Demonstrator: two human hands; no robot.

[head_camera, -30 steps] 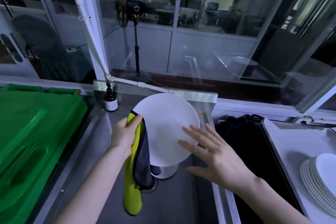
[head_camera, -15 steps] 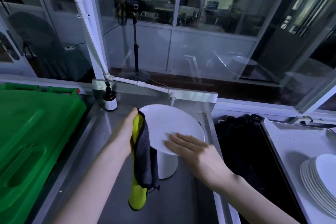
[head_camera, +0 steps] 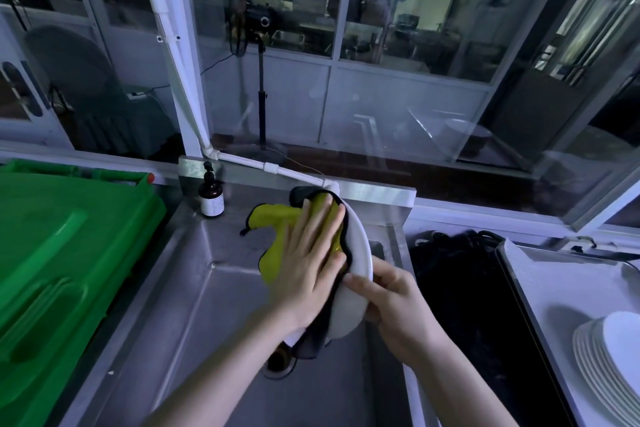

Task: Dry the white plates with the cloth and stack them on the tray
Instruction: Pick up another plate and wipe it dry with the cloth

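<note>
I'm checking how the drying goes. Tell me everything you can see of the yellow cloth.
The cloth is soft-looking, yellow on one side, dark grey on the other, dark-edged. It lies crumpled against the face of the white plate, which the right hand grips on edge over the sink. The left hand presses it there with straight fingers. A yellow flap sticks out leftward; a dark end hangs below the plate.
</note>
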